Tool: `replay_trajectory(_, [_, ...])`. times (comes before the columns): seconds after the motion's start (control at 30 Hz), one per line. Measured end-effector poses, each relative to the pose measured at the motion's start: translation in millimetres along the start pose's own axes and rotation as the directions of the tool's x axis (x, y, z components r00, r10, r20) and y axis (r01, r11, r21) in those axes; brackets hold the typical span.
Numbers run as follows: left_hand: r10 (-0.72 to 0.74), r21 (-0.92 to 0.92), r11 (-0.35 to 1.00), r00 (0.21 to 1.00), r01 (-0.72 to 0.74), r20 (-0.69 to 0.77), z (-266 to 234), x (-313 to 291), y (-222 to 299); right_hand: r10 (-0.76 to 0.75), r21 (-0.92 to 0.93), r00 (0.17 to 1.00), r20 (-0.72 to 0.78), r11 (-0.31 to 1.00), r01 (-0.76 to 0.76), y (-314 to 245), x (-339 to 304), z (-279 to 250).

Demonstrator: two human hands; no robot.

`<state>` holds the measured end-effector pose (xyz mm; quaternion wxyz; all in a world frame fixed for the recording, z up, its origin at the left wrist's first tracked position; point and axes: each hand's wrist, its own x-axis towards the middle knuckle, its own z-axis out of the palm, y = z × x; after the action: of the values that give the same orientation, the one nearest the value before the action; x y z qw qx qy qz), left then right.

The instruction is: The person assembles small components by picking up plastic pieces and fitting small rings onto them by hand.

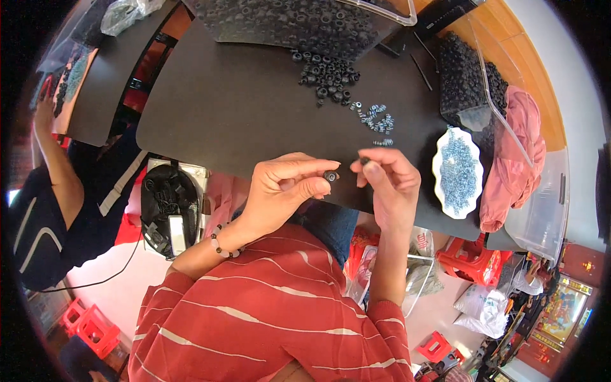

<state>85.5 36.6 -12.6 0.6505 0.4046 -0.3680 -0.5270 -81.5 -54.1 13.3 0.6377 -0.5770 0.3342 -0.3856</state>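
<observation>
Nearest the camera, a red top with pale stripes (254, 312) is worn by the person, and a beaded bracelet (224, 247) is seen on the left wrist. Both hands are raised in front of the body, near the close edge of the table (216, 102). By the left hand (280, 184), a small round black part (330, 176) is gripped between thumb and forefinger; the fingers are nearly closed on it. By the right hand (393, 181), a small dark piece (365, 161) is pinched between thumb and fingertips, just beside and apart from the black part; its form is largely hidden by the fingers. To the right, a white scalloped dish (438, 162) is filled with small metal springs (459, 178). Just beyond the hands, loose springs (379, 119) are scattered. Farther on, a pile of black parts (328, 76) is noted, lying beside a clear bin (394, 17) in which many more are held. At the right, a second clear bin (476, 118) of black pieces is found, with a pink cloth (519, 159) next to it.
</observation>
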Motion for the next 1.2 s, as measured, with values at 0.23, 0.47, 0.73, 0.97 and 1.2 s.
replay_trajectory(0.23, [0.034, 0.070, 0.997, 0.997, -0.039, 0.071, 14, 0, -2, 0.054, 0.336, 0.998, -0.022, 0.941, -0.043, 4, -32, -7])
replay_trajectory(0.47, [-0.033, 0.072, 0.997, 0.990, 0.023, 0.137, 23, 0, -6, 0.140, 0.517, 0.989, -0.050, 0.851, -0.094, 14, -43, -10])
replay_trajectory(0.73, [0.020, 0.187, 0.981, 0.982, -0.055, 0.185, 28, 2, -8, 0.098, 0.607, 0.992, 0.083, 0.784, -0.129, 20, -51, -21])
replay_trajectory(0.97, [0.032, 0.236, 0.969, 0.984, -0.074, 0.178, 35, 3, -9, 0.189, 0.590, 0.980, 0.068, 0.784, -0.192, 17, -53, -18])
replay_trajectory(1.2, [0.044, 0.270, 0.958, 0.982, -0.094, 0.184, 33, 4, -7, 0.130, 0.496, 0.991, -0.031, 0.863, -0.098, 16, -55, -21])
